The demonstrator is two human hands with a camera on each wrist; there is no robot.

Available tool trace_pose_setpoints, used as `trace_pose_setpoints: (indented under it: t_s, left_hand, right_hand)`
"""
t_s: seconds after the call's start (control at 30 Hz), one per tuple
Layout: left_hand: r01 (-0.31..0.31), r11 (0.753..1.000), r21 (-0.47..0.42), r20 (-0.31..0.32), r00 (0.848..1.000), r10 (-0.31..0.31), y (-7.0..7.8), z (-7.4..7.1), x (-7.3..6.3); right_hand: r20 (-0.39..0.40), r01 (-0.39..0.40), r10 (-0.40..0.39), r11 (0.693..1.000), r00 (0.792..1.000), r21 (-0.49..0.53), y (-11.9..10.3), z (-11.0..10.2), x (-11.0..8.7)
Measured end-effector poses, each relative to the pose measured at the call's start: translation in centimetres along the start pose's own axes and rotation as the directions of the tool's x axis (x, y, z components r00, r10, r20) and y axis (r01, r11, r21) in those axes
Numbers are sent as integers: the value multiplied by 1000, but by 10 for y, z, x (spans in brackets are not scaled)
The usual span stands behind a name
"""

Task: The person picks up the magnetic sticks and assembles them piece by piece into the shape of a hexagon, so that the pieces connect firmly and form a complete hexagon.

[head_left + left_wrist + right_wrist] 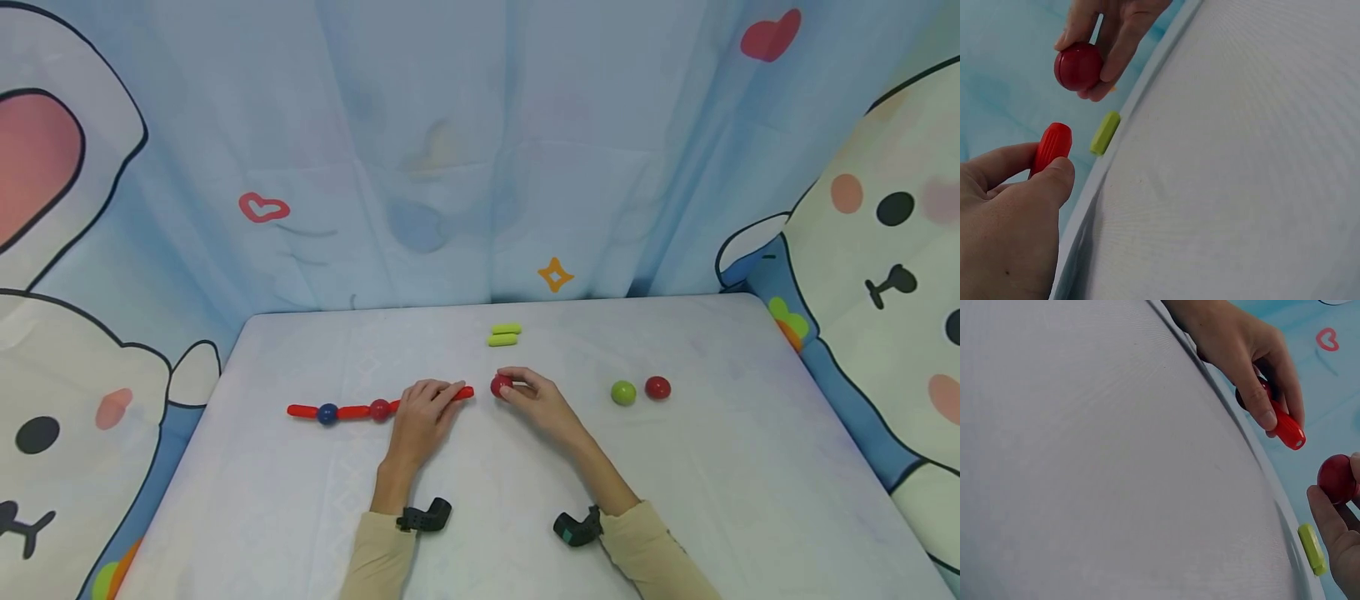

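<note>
A chain of red rods with a blue ball and a red ball lies to the left on the table. My left hand pinches its rightmost red rod between thumb and fingers, and the rod's tip sticks out past them. Part of the chain is hidden under that hand. Just right of the tip, my right hand holds another red ball by the fingertips. Ball and rod tip stand apart, with a small gap between them.
Two green rods lie side by side near the back edge. On the right sit a green ball and a loose red ball. The table has a white cloth, with a blue printed curtain behind.
</note>
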State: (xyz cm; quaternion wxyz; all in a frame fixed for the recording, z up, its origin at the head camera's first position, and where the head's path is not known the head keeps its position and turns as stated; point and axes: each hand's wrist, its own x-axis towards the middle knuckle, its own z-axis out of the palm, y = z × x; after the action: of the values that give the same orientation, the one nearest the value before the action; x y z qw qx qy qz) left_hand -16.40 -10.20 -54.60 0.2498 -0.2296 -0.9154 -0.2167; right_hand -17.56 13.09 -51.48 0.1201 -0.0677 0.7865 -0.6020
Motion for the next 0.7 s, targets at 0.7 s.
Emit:
trace_pose_setpoints:
  t_s: [0.7]
  left_hand:
    - [-101, 995, 3, -6, 995, 101, 2, -1, 1]
  right_hand:
    - [37, 23, -22, 999, 999, -29, 1, 11, -3]
